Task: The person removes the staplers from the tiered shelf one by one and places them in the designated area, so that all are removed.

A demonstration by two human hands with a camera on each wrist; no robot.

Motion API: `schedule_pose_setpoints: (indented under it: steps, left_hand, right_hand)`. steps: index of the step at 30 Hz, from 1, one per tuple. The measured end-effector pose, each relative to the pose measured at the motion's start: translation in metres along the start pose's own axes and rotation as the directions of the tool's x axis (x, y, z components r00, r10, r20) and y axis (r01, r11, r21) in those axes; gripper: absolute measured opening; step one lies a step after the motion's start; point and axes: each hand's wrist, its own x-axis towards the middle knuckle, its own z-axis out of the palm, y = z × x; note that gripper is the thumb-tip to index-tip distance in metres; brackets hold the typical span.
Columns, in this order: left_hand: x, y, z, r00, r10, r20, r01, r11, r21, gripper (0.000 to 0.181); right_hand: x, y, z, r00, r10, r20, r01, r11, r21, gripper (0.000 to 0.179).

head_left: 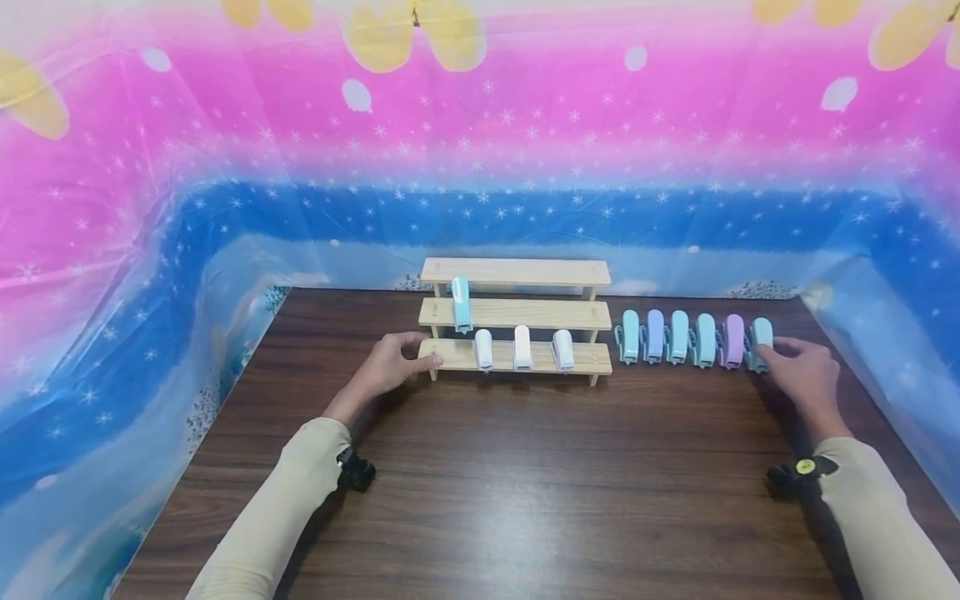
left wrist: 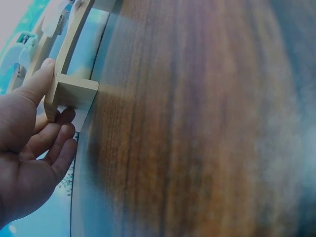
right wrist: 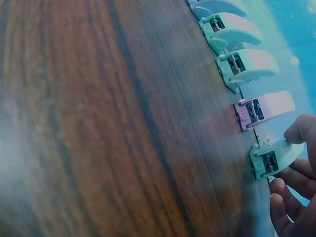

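Note:
My left hand point(head_left: 386, 364) grips the left end of a three-tier wooden display rack point(head_left: 532, 314), thumb on the lowest board and other fingers under it in the left wrist view. On that board stand three white spring clips point(head_left: 522, 346); a light blue clip point(head_left: 461, 302) stands on the middle board at the left. My right hand point(head_left: 810, 379) pinches the rounded top of a mint green spring clip point(right wrist: 279, 157) at the right end of a row on the table. Just left of it is a purple clip point(head_left: 732, 340).
Several more mint and one lavender-blue clip point(head_left: 654, 335) continue the row toward the rack's right side. All stand on a dark wood-grain table point(head_left: 510, 483). A pink and blue patterned cloth point(head_left: 525, 208) hangs behind and along both sides.

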Motion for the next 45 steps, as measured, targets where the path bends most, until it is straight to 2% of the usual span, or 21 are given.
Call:
schedule_pose_setpoints:
  steps: [11,19,28,37,45]
  left_hand:
    - [-0.002,0.004,-0.001,1.0,0.013,0.0,-0.013,1.0,-0.003,0.06]
    - [-0.002,0.004,-0.002,1.0,0.014,-0.002,-0.014,1.0,-0.002,0.06]
    - [-0.002,0.004,-0.002,1.0,0.014,-0.004,-0.014,1.0,-0.004,0.061]
    - [-0.002,0.003,-0.002,1.0,0.011,-0.002,-0.011,1.0,0.0,0.062]
    - [-0.003,0.003,-0.002,1.0,0.012,0.0,-0.012,1.0,-0.003,0.062]
  right_hand:
    - [0.0,0.0,-0.006,1.0,0.012,-0.012,-0.012,1.0,0.014,0.082]
    - [0.0,-0.009,-0.015,0.995,-0.078,-0.064,0.079,0.997,0.012,0.077]
    - [-0.014,-0.039,-0.023,0.981,-0.183,-0.063,0.183,0.983,-0.005,0.075]
    - [-0.029,-0.077,-0.017,0.966,-0.257,-0.038,0.258,0.966,0.02,0.071]
    - [-0.039,-0.105,-0.003,0.93,-0.357,-0.084,0.357,0.934,-0.013,0.063]
